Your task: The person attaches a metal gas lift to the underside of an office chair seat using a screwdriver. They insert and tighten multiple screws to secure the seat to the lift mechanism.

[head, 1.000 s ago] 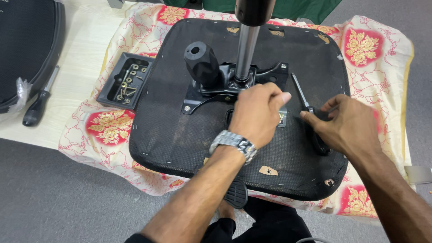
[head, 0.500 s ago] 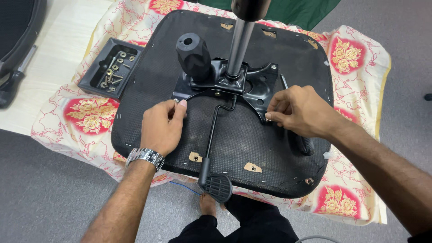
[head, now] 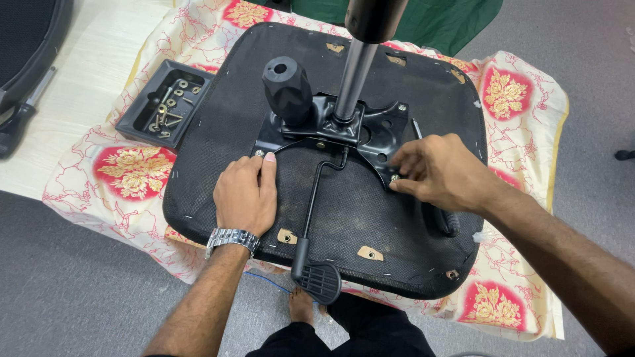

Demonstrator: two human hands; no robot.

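Fingertips of the left hand (head: 246, 196) press on a bolt (head: 259, 153) at the near-left corner of the black metal mechanism plate (head: 331, 129); the hand lies flat, fingers together, closed on nothing. A metal watch (head: 231, 238) sits on that wrist.

Right hand (head: 440, 173): thumb and forefinger pinch at a second bolt (head: 395, 177) on the plate's near-right corner. The bolt head is mostly hidden by the fingertips, so I cannot tell whether it is gripped or only touched.

Between the two hands, a bent black lever rod (head: 316, 192) runs from the plate toward the person and ends in a ribbed paddle handle (head: 319, 280) past the seat's near edge.

Both hands rest on the upturned underside of a black chair seat (head: 218, 125). The plate is mounted at its centre. Just beyond the left hand's fingertips a stubby black knob (head: 288, 89) stands up from the plate; beside it, further right, the gas-lift column (head: 354, 79) rises toward the camera.

Just right of the right hand a black tool handle (head: 446, 221) lies on the seat, partly covered by the wrist.

Under the seat: a cream cloth with red floral patches (head: 132, 173). Left of the left hand, well apart, a black tray of loose bolts (head: 167, 102) sits on the cloth. Further left, a screwdriver (head: 20, 119) lies on the pale tabletop.
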